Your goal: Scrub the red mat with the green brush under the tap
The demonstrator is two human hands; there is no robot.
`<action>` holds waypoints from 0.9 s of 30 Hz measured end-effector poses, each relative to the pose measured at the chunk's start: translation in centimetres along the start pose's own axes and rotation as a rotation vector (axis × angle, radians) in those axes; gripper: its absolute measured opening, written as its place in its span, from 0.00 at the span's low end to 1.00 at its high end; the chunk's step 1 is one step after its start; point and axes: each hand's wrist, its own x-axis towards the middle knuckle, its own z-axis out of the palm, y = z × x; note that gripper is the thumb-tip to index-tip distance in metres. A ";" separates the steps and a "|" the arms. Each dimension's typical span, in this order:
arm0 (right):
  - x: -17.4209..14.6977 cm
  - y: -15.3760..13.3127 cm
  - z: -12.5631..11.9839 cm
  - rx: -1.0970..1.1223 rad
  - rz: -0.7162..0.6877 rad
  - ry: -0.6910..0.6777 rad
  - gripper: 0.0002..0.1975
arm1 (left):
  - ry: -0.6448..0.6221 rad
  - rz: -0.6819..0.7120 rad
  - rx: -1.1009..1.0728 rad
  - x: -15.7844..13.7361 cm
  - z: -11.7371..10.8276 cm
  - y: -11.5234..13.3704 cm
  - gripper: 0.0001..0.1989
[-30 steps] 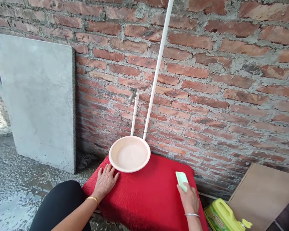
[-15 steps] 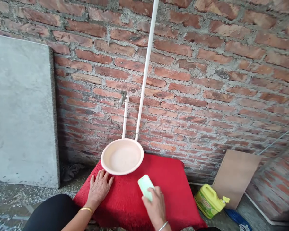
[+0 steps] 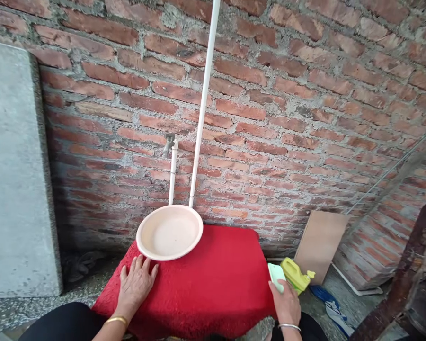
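Observation:
My left hand [image 3: 136, 283] lies flat with fingers spread on the red cloth [image 3: 220, 270], its fingertips just short of a basin. That pale pink, shallow basin [image 3: 169, 232] stands at the back left of the cloth-covered surface and holds nothing that I can make out. At the right edge of the cloth, my right hand [image 3: 287, 303] is closed around a pale green phone [image 3: 277, 274]. Part of the phone is hidden by the fingers.
A yellow jug [image 3: 295, 274] stands on the floor beyond the phone, by a leaning brown board [image 3: 321, 241]. Slippers [image 3: 335, 310] lie near it. A tap [image 3: 169, 143] and white pipes run up the brick wall. A grey slab [image 3: 14, 170] leans at left.
My right hand has carried the phone rightward, from over the cloth to its right edge. The left hand stays by the basin. The view has turned slightly to the right.

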 end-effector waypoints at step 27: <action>1.4 1.1 -1.6 0.198 0.143 -0.084 0.22 | -0.045 -0.007 0.017 0.0 -1.7 0.1 0.21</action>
